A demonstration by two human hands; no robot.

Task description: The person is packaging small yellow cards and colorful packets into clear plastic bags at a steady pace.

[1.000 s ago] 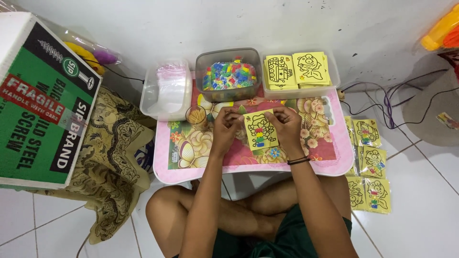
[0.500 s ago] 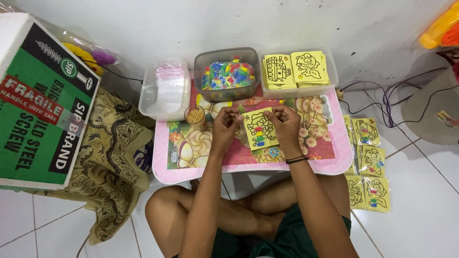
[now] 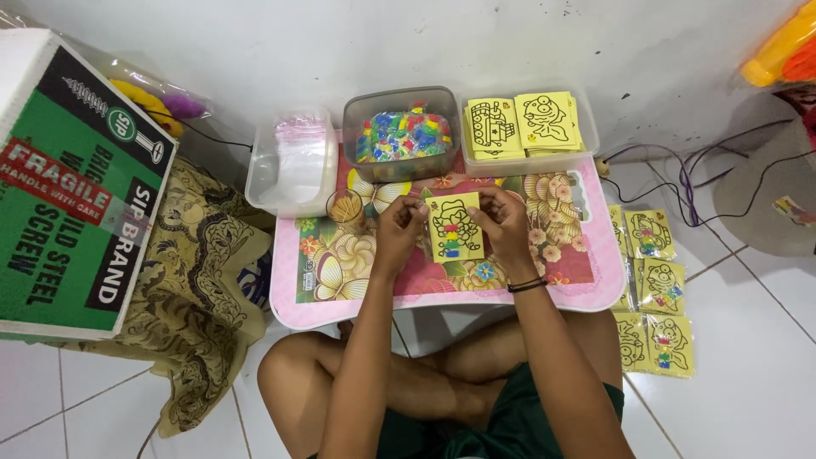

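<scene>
**Both hands on a yellow picture card over the pink tray table**

Head view: the person sits cross-legged on the tiled floor with a small pink tray table (image 3: 586,280) across the knees. The left hand (image 3: 399,225) and the right hand (image 3: 503,223) meet at the top of a yellow card (image 3: 455,228), which lies on, or is held just above, the middle of the table. Each hand has its fingers closed on an upper corner or edge of the card, thumb and fingertips pinched together; whether they grip only the card or also a thin clear sleeve around it cannot be told.

By my judgement the step in hand is working at the card's top edge, either fitting it into a wrapper or closing one. The next move would call for a steady pinch on both corners, so the thin sheet does not bend or slide.

The card is a small upright rectangle, bright yellow with a black outline drawing and a few small coloured patches low in the middle.

Behind the table stand a clear box of small coloured pieces (image 3: 401,134), a tray of blank yellow cards (image 3: 520,127) and a tub of clear bags (image 3: 293,161). Finished cards (image 3: 654,289) lie on the floor to the right.
</scene>
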